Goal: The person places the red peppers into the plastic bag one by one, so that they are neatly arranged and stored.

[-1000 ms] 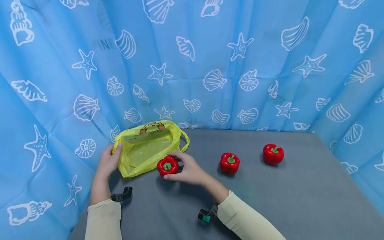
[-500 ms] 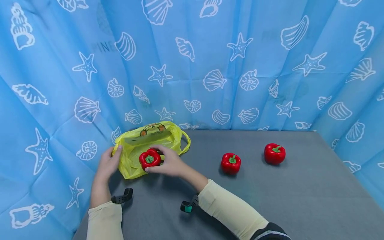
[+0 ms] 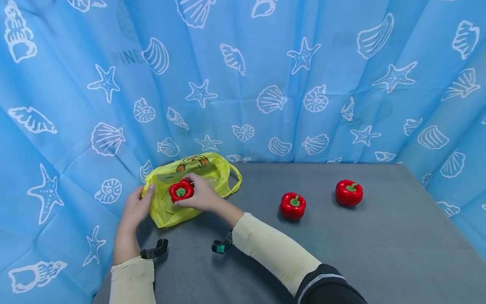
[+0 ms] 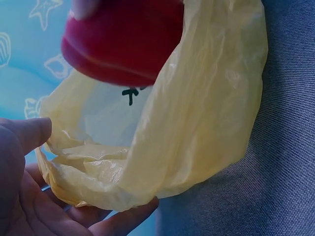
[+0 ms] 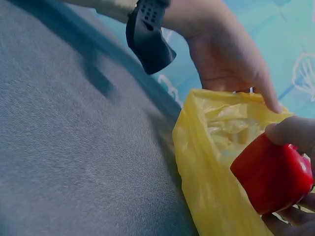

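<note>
My right hand (image 3: 201, 194) grips a red bell pepper (image 3: 181, 191) with a green stem, thumb on one side and fingers on the other. The pepper hangs at the mouth of a yellow plastic bag (image 3: 171, 214), partly behind its near edge in the left wrist view. At the bag's left rim my left hand (image 3: 137, 207) pinches the plastic, thumb inside and fingers underneath, as the left wrist view shows. The bag lies on the table with its mouth spread. Inside the visible part of the bag, folds of plastic and a dark printed mark show.
Two more red bell peppers stand on the grey table (image 3: 379, 253): a nearer pepper (image 3: 292, 207) and a farther pepper (image 3: 349, 194) to its right. A bag handle (image 3: 238, 179) loops out on the right. Behind hangs a blue curtain (image 3: 265, 84) with white shells.
The right hand has carried its pepper leftward and slightly farther away, from beside the bag to over its mouth. The left hand has kept its place on the rim.
</note>
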Tool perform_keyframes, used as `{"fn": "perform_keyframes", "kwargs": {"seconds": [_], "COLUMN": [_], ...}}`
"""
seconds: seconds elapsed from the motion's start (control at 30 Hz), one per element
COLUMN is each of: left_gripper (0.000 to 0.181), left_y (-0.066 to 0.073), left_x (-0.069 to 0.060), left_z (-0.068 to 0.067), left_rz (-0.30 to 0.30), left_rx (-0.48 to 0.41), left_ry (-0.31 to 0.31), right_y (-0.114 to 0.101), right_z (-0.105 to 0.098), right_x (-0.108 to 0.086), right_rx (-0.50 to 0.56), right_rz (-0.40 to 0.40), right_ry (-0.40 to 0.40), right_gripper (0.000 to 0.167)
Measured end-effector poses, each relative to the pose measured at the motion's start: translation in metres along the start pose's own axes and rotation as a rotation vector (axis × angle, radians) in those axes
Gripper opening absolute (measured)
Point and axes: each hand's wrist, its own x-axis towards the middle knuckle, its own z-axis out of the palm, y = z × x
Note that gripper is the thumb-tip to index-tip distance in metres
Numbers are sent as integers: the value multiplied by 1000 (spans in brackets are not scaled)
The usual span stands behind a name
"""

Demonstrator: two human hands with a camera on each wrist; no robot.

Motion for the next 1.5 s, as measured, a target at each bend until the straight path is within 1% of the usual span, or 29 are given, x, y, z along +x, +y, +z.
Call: {"fn": "perform_keyframes", "kwargs": {"seconds": [0.17, 0.33, 0.5, 0.7, 0.9, 1.0, 1.13, 1.2, 1.37, 1.5], "left_gripper": [76, 77, 78, 77, 75, 75, 77, 78, 78, 76], "left_y": [1, 3, 3, 4, 3, 1, 1, 0, 2, 2], "left_x": [-1, -1, -1, 0, 0, -1, -2, -2, -1, 0], "left_z": [-1, 1, 3, 2, 2, 2, 3, 3, 4, 4], "left_rz": [3, -3, -6, 3, 7, -7, -25, -27, -18, -9], "left_rx": [6, 7, -6, 3, 4, -7, -12, -2, 4, 13], "left_ry": [9, -4, -13, -7, -7, -15, -14, -13, -16, -4], "right_y": [0, -2, -2, 0, -3, -3, -3, -2, -3, -8], "right_z": [10, 18, 25, 30, 38, 42, 43, 43, 36, 21], "right_x": [11, 19, 25, 31, 34, 35, 34, 33, 29, 20], "right_rx": [-68, -106, -96, -66, -64, -62, -99, -102, -89, -105], "right_rz": [43, 92, 128, 159, 162, 166, 148, 139, 124, 65], "right_ry": [-15, -15, -30, -38, -36, -42, -55, -60, -60, -65], "right_gripper": [75, 76, 74, 73, 74, 75, 76, 78, 80, 77]}}
